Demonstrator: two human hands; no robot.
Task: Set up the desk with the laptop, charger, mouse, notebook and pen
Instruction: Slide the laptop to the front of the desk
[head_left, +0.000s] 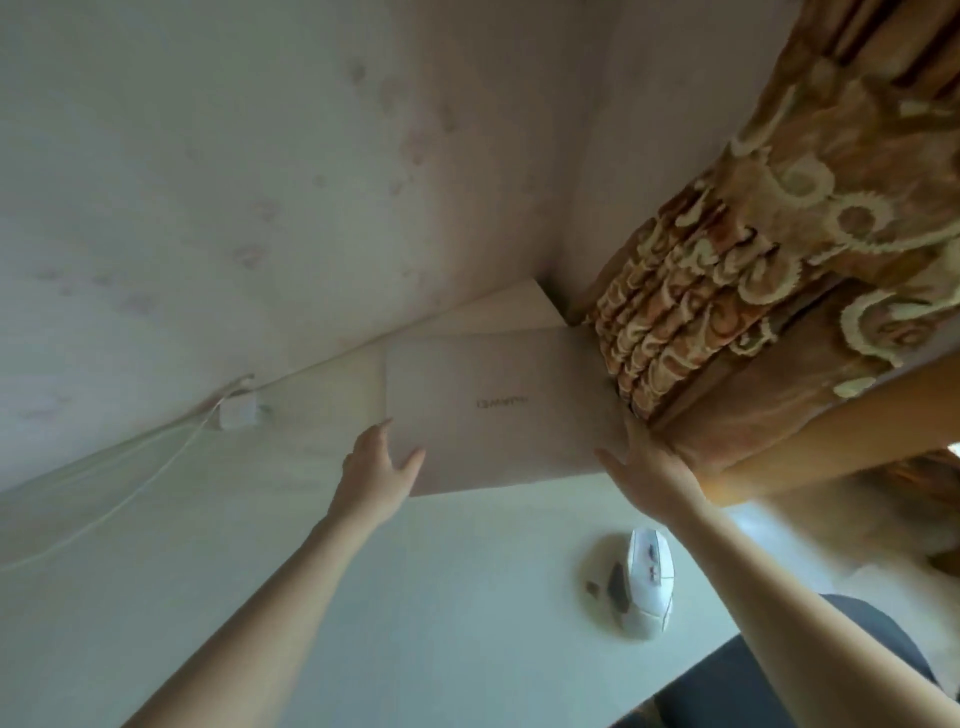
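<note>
A closed pale laptop (498, 410) with a logo on its lid lies on the white desk (415, 597), near the far corner. My left hand (376, 467) holds its near left corner, thumb on the lid. My right hand (649, 467) grips its right edge beside the curtain. A white mouse (647, 587) sits on the desk near my right forearm. A white charger brick (236, 413) with its cable (130, 493) lies at the back left along the wall. No notebook or pen is in view.
A brown patterned curtain (753, 291) hangs at the right and touches the laptop's right side. The stained wall (260, 182) runs behind the desk. A dark chair or clothing (753, 686) shows at the bottom right.
</note>
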